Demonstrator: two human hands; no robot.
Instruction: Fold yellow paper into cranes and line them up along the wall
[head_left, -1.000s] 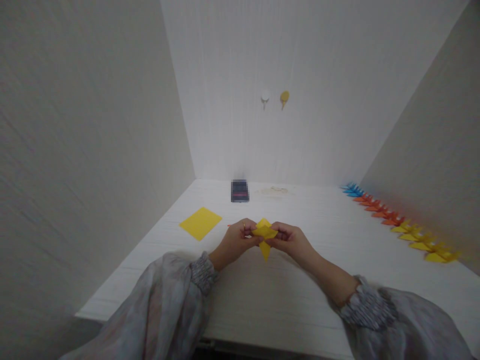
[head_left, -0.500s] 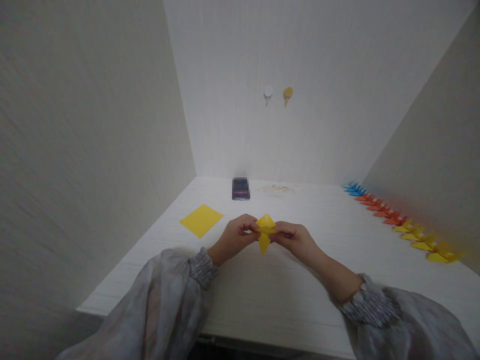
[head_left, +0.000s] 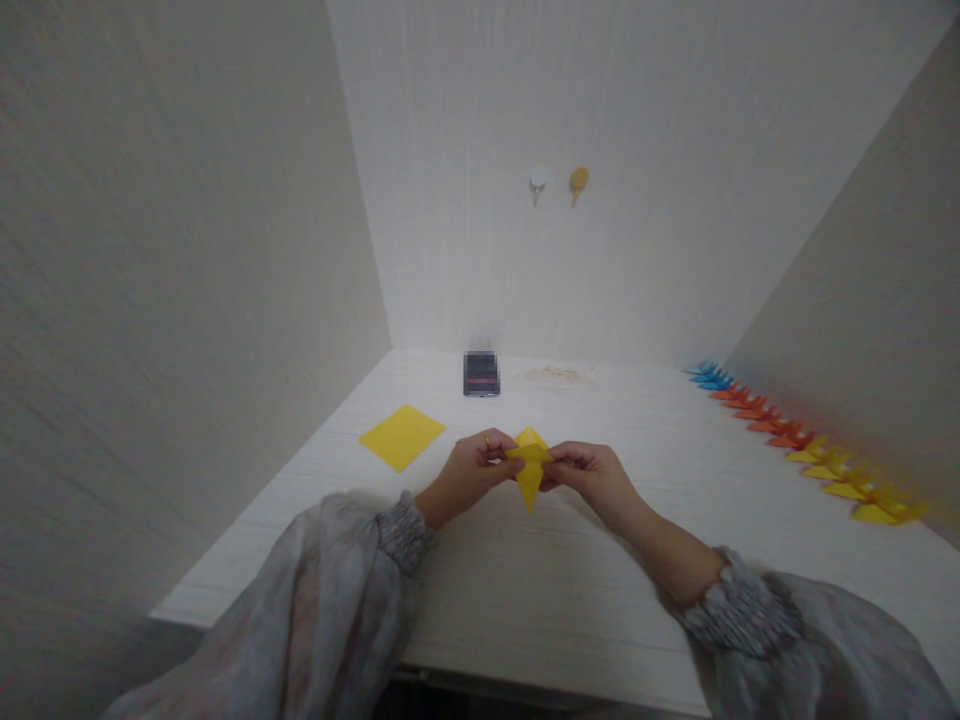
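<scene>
A partly folded yellow paper (head_left: 529, 468) is held just above the white table (head_left: 525, 590), its lower point hanging down. My left hand (head_left: 472, 472) pinches its left side, a ring showing on one finger. My right hand (head_left: 589, 474) pinches its right side. Both hands are closed on the paper, fingertips nearly meeting at its middle.
A flat yellow paper square (head_left: 403, 436) lies to the left. A dark phone (head_left: 481, 374) sits near the back wall. Along the right edge runs a row of folded paper figures, blue (head_left: 709, 377), orange (head_left: 757, 415) and yellow (head_left: 855, 485). Two hooks (head_left: 559, 183) hang on the wall.
The folded flaps of the yellow paper have been pressed narrower between my fingers. The view has shifted slightly; my hands stay in nearly the same place.
</scene>
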